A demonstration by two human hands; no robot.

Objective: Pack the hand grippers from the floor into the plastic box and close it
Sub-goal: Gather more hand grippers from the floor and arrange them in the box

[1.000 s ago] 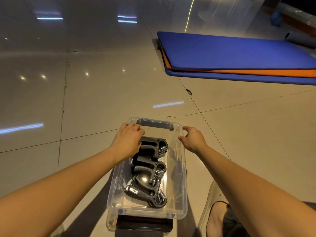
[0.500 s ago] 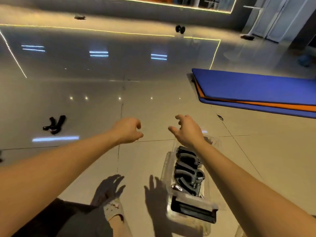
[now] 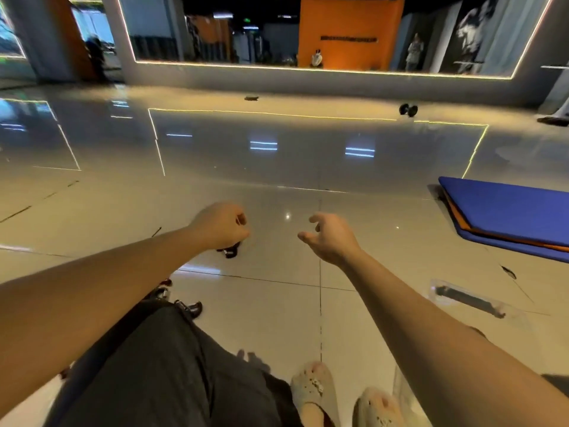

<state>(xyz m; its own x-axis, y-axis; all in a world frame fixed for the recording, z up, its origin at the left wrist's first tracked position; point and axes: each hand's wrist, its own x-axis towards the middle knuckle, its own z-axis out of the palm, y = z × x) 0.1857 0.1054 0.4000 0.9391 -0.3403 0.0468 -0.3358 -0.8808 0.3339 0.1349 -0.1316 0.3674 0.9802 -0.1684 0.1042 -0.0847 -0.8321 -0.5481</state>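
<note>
A gym: a light-edged wall mirror (image 3: 308, 35), blue exercise mats (image 3: 511, 208) and a dumbbell (image 3: 408, 110) on the glossy floor (image 3: 277, 167).

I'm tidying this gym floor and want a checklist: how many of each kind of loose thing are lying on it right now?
hand grippers: 3, each partly hidden
clear box lid: 1
dumbbell: 1
blue-and-orange mat stack: 1
small dark thing near the far wall, too blurred to name: 1
Total: 7

Both arms outstretched, left grip (image 3: 220, 224) curled into a fist (back upward), right grip (image 3: 331, 237) loosely spread
</note>
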